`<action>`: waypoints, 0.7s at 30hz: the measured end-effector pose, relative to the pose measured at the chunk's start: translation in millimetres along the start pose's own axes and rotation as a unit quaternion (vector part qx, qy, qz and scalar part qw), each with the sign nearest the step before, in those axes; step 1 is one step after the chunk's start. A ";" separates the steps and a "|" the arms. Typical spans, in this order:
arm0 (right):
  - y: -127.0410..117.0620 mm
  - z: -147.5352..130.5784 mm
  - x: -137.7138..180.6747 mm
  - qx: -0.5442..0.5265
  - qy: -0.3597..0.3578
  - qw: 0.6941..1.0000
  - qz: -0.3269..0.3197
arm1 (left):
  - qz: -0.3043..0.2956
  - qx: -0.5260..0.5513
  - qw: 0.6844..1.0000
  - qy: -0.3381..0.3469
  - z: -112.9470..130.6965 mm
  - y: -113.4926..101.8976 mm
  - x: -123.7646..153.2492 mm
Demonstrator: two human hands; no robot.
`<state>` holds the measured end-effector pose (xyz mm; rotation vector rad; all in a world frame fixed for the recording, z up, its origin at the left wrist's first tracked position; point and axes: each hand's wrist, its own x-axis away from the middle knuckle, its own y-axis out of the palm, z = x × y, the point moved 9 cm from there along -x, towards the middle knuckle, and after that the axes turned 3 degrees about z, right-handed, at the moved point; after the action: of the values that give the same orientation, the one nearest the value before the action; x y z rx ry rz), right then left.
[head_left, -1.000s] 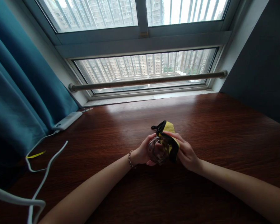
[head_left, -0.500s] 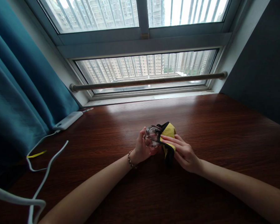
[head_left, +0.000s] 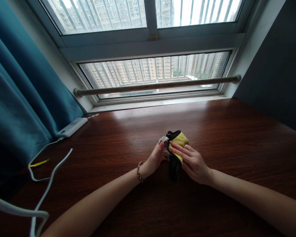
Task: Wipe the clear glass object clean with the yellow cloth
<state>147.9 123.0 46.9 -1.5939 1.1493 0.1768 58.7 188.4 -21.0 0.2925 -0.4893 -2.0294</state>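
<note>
My left hand [head_left: 155, 159] is closed around a clear glass vessel [head_left: 163, 139], its thumb across the near side. Only the upper left part of the glass shows; its exact kind is hard to make out. A yellow cloth with a black edge [head_left: 180, 139] covers the right side of the glass. My right hand [head_left: 196, 164] presses the cloth against the glass with its fingers, and a dark fold of the cloth hangs down between the two hands. Both hands are above the brown wooden tabletop [head_left: 128, 131].
A white power strip [head_left: 72, 127] lies at the left by a blue curtain [head_left: 27, 82]. White cables [head_left: 50, 184] and a yellow tie [head_left: 39, 163] are on the left side. Behind the table, a metal rail [head_left: 158, 86] crosses the window.
My left hand has turned the glass, so its round opening no longer faces me and the thumb now lies over it. The cloth has shifted slightly, its dark fold swinging left.
</note>
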 end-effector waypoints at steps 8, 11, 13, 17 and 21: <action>-7.1 -0.7 -1.1 -0.001 0.016 0.999 0.028 | -0.047 -0.287 0.946 0.145 27.7 17.2 14.7; -8.7 3.7 -2.6 -0.035 0.040 0.998 0.035 | -0.064 -0.293 0.943 0.144 27.9 25.4 18.9; -9.9 7.6 -3.8 -0.059 0.063 0.995 0.043 | -0.067 -0.319 0.935 0.137 26.3 28.0 20.8; -10.5 13.3 -3.5 -0.082 0.093 0.991 0.057 | -0.063 -0.406 0.897 0.165 30.5 29.3 24.2; -5.3 33.4 3.6 -0.100 0.179 0.977 0.060 | -0.075 -0.524 0.807 0.261 41.4 35.4 31.5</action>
<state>168.2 147.8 35.4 -1.7817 1.5477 0.0867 54.5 154.7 32.0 0.1782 1.0234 -1.9429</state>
